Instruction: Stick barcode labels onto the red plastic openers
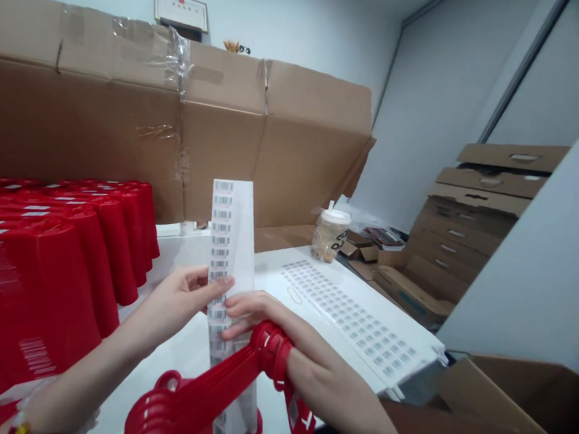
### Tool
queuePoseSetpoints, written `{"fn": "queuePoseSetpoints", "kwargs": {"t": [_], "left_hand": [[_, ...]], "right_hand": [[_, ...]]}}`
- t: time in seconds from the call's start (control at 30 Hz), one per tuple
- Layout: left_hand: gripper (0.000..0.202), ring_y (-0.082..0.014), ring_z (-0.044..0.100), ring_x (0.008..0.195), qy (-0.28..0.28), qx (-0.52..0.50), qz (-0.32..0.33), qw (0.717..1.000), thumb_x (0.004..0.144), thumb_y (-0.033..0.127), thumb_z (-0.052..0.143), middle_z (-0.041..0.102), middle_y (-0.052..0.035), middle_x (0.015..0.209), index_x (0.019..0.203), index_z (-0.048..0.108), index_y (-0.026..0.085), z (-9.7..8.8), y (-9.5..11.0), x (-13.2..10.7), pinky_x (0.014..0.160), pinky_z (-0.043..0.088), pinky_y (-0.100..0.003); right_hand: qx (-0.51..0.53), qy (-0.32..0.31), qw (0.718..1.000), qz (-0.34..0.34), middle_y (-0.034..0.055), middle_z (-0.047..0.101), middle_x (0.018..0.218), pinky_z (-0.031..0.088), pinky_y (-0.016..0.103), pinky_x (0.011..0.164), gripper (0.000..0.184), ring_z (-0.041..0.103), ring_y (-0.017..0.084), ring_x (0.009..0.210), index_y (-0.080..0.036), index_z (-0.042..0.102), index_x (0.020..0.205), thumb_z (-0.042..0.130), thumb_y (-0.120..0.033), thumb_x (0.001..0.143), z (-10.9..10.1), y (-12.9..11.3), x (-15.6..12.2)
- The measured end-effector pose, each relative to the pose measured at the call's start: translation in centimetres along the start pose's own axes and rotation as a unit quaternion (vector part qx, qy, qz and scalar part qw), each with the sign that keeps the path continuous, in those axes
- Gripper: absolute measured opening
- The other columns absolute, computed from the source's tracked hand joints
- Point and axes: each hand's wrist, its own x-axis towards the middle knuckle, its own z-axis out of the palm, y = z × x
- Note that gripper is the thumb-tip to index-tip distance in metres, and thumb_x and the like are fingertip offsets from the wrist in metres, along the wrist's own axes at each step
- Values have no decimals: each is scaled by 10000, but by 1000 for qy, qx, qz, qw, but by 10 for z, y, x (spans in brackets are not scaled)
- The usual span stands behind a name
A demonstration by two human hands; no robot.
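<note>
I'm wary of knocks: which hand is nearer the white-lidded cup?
Right. The right hand is at the label strip, left of the cup; the left hand pinches the strip farther left.

No wording legible with certainty. Column of printed barcodes on white label strip [232,239], digits too small to read. Rows of small printed labels on sheet [346,315], also unreadable. Bold black characters on lidded cup [335,232], only partly visible. Framed certificate [180,11] on wall: red emblem, dark characters, illegible.

Fingers [220,288] bare; left forearm [135,332] with frilly white cuff [87,420], small yellow ornament [23,431].
</note>
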Motion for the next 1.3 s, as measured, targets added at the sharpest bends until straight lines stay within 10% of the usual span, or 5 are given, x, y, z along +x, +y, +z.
{"fn": "queuePoseSetpoints", "kwargs": {"t": [0.4,0.63,0.8,1.0,1.3], "left_hand": [[495,-147,592,518,-40,-4,-48,998,891,585,592,680,-29,577,679,736,161,5,-7,3,552,454,-252],[469,-225,717,746,-95,-42,-82,991,937,564,534,800,-91,833,953,803,180,7,5,-7,730,529,-306],[476,-280,728,908,-95,-71,-141,983,894,616,569,803,-113,971,1040,782,216,0,2,-4,838,542,-376],[392,-278,746,891,-148,-69,-103,981,711,281,845,806,-105,1006,1091,776,214,0,3,-5,835,585,-404],[298,-283,760,808,-129,-25,-88,987,729,245,801,818,-84,894,1026,814,227,-10,12,-9,752,615,-388]], "right_hand": [[-94,98,990,-27,26,572,1326,343,402,1145,443,491,219,1313,-314,664,1186,381,-91,927,-2,5,6],[-66,195,974,90,-12,616,773,504,333,729,398,612,165,684,-251,603,1099,342,-70,858,-6,15,16],[-49,229,970,62,16,627,1077,473,288,617,353,582,107,624,-229,555,1087,360,-55,849,-2,24,22],[-82,261,960,57,-11,643,906,460,301,689,372,588,153,741,-240,521,1131,357,-50,858,0,25,19],[90,208,967,119,12,692,883,511,293,616,278,628,164,687,-227,564,1108,570,-196,831,-6,21,27]]}}
